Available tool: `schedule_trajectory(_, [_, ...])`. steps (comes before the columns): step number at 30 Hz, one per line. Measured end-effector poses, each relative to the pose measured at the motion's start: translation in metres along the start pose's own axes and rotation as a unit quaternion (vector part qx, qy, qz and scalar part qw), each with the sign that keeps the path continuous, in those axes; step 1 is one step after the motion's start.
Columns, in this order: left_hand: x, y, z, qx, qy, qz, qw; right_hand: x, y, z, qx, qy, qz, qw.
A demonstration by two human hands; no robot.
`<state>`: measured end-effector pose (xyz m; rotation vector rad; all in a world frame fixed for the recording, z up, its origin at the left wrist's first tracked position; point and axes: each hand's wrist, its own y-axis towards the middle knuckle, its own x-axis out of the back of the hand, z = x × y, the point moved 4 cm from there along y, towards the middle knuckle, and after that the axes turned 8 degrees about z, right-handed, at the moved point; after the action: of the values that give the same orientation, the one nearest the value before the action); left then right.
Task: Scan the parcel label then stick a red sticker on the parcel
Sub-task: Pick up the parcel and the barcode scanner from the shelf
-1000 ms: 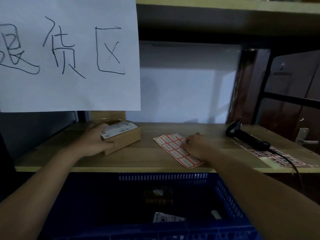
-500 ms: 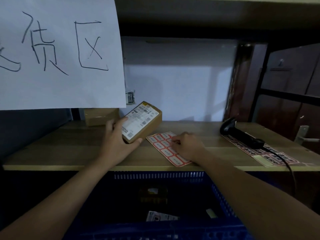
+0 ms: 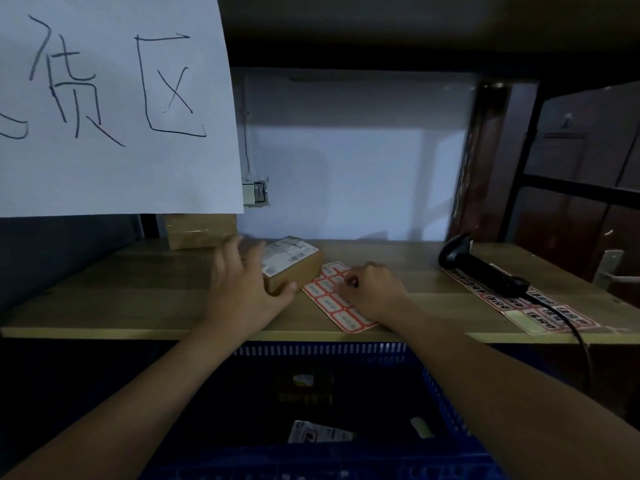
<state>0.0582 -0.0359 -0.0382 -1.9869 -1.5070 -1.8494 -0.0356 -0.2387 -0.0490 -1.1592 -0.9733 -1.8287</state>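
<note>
A small brown cardboard parcel [image 3: 294, 261] with a white label on top lies flat on the wooden shelf [image 3: 138, 289]. My left hand [image 3: 242, 289] holds its left end, fingers spread along the side and thumb at the front corner. Just right of it lies a sheet of red stickers [image 3: 325, 301]. My right hand [image 3: 374, 292] rests on that sheet, fingertips pinched on one sticker near its middle; I cannot tell whether the sticker has lifted. A black handheld scanner [image 3: 485, 271] lies at the right of the shelf, untouched.
A second sticker sheet [image 3: 530, 315] lies under the scanner and its cable. Another brown box [image 3: 199, 233] stands at the back left under a big hanging paper sign [image 3: 114, 98]. A blue crate [image 3: 329, 349] with a few items sits below the shelf edge.
My left hand tilted the parcel up half a second ago and has now laid it flat on the shelf beside the stickers. My right hand stayed on the sheet, its fingers curling in.
</note>
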Motion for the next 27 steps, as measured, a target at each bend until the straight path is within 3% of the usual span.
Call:
schedule_trajectory(2, [0.007, -0.014, -0.027, -0.118, 0.025, -0.044, 0.992, -0.002, 0.004, -0.003, 0.002, 0.025, 0.033, 0.999])
schedule_trajectory(5, [-0.007, -0.035, -0.064, -0.272, -0.005, 0.077, 0.959, -0.003, 0.009, -0.008, 0.019, 0.048, 0.068, 0.996])
schedule_trajectory(8, [-0.025, -0.04, -0.074, -0.294, 0.002, 0.17, 0.94, 0.0, 0.014, -0.013, 0.023, 0.045, 0.081, 0.995])
schedule_trajectory(14, [-0.025, -0.037, -0.074, -0.311, -0.041, 0.151, 0.937, 0.003, 0.016, -0.018, 0.028, 0.027, 0.064, 0.997])
schedule_trajectory(16, [-0.016, -0.031, -0.068, -0.279, -0.061, 0.109, 0.952, 0.022, 0.014, -0.032, 0.01, 0.049, 0.006, 0.999])
schedule_trajectory(19, [0.007, 0.001, -0.034, -0.13, -0.08, 0.026, 0.988, 0.057, 0.008, -0.07, -0.07, 0.014, -0.08, 0.994])
schedule_trajectory(21, [0.014, 0.022, -0.002, -0.005, -0.076, 0.053, 0.996, 0.069, 0.0, -0.099, -0.152, -0.043, -0.082, 0.984])
schedule_trajectory(23, [0.008, 0.029, 0.024, 0.066, -0.081, 0.11, 0.988, 0.072, -0.012, -0.121, -0.225, -0.071, -0.06, 0.97])
schedule_trajectory(27, [-0.012, 0.024, 0.039, 0.078, -0.131, 0.155, 0.976, 0.067, -0.022, -0.133, -0.259, -0.082, -0.036, 0.962])
